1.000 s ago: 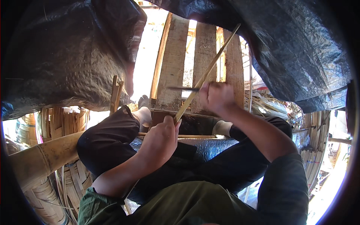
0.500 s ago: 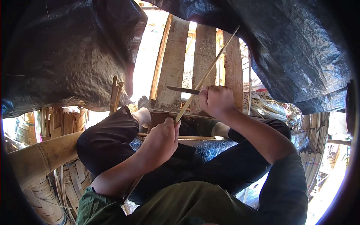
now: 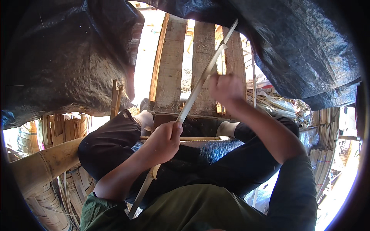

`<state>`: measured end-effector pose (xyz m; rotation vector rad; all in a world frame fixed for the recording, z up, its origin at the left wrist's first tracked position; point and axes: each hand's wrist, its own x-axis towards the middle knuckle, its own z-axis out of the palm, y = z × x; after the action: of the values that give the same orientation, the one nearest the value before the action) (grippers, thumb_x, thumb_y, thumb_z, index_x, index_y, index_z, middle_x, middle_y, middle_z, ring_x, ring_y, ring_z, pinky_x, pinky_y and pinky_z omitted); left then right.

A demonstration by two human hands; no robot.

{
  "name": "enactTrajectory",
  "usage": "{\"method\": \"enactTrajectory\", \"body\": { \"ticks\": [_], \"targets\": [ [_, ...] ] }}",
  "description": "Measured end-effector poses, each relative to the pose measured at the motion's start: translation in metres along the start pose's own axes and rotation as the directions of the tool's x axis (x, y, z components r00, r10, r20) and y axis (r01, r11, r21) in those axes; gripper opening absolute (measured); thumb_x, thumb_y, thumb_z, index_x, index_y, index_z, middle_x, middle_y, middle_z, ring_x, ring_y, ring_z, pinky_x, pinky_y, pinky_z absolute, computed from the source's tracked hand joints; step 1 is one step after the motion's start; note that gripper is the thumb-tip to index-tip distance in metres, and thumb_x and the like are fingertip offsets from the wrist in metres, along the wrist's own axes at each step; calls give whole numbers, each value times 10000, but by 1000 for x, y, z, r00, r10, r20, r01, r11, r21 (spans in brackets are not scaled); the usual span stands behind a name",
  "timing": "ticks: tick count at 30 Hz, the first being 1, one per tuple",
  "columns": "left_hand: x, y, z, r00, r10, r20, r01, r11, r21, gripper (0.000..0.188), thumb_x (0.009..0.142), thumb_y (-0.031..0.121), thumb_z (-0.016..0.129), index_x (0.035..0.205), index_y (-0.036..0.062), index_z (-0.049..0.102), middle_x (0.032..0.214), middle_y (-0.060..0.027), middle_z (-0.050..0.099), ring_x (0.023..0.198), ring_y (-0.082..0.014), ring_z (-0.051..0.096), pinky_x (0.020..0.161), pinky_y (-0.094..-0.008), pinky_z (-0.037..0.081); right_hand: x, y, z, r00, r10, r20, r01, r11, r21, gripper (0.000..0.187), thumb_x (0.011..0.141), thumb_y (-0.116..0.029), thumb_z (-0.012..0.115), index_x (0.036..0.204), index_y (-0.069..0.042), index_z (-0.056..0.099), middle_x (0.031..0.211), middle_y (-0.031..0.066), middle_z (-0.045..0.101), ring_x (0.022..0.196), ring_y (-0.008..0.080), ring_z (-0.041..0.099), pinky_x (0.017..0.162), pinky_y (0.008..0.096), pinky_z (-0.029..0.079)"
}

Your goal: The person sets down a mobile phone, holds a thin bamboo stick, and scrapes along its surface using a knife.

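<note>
A long, pale bamboo strip slants from the upper right down across my lap, with nodes along its length. My left hand is closed round its middle, in front of my crossed legs. Just right of the strip's upper half, my right hand is a closed fist, slightly blurred. The knife it held in the earlier frame does not show clearly now; its blade is blurred or hidden.
Ahead lies a slatted wooden board. Dark plastic sheeting hangs on both sides. A thick bamboo pole lies at my left, near woven bamboo baskets. Bundled bamboo strips stand at the right.
The bamboo strip has turned so its broad, pale face shows, with its upper end slightly further left and up. My right hand has risen slightly; the knife blade no longer shows clearly.
</note>
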<state>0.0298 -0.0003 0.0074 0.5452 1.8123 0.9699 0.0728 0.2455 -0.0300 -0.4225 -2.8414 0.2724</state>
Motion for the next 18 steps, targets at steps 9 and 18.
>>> {"method": "enactTrajectory", "body": {
  "ticks": [9,18],
  "targets": [
    [0,0,0,996,-83,45,88,988,-124,342,1052,340,378,943,43,507,620,5,466,440,-84,445,415,-268,365,8,-10,-20,980,143,140,-142,990,-22,499,937,-291,389,526,-62,557,501,161,577,432,321,595,422,450,502],
    [-2,4,-5,999,-31,29,31,999,6,341,1055,320,374,901,40,493,624,-7,474,489,-90,460,481,-262,392,25,-7,-27,926,322,194,-325,945,-19,527,960,-360,396,635,-27,644,577,194,626,551,350,666,514,444,562]
  ]
}}
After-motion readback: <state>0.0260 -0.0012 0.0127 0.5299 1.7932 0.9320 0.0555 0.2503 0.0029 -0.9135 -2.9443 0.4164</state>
